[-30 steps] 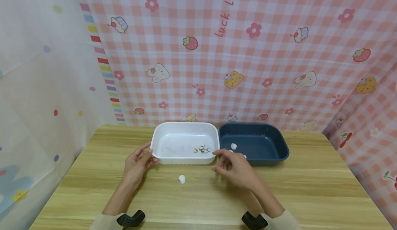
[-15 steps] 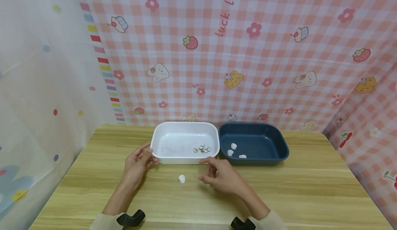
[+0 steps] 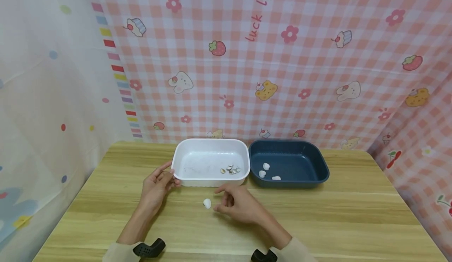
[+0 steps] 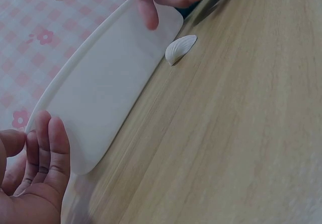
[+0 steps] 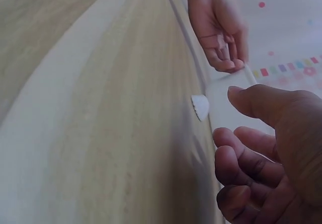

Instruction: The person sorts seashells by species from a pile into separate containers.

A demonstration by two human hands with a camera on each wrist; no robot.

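Note:
A single white ribbed seashell (image 3: 207,203) (image 4: 180,49) lies on the wooden table in front of a white rectangular dish (image 3: 208,183). My left hand (image 3: 155,187) (image 4: 43,168) pinches the dish's left front corner between thumb and fingers. Just right of the lone shell, my right hand (image 3: 238,205) (image 5: 266,158) hovers with thumb and index finger spread apart, nothing between them. Several small brownish shells (image 3: 231,170) lie in the right part of the white dish.
Beside the white dish on its right stands a dark blue rectangular dish (image 3: 300,166), with 3 white shells (image 3: 266,166) at its left side. Behind both dishes hangs a pink checked cloth (image 3: 226,77), close to the table's back edge.
My right hand has moved left and toward me, from the dark blue dish's front left corner to beside the lone seashell. The left hand stays at the white dish.

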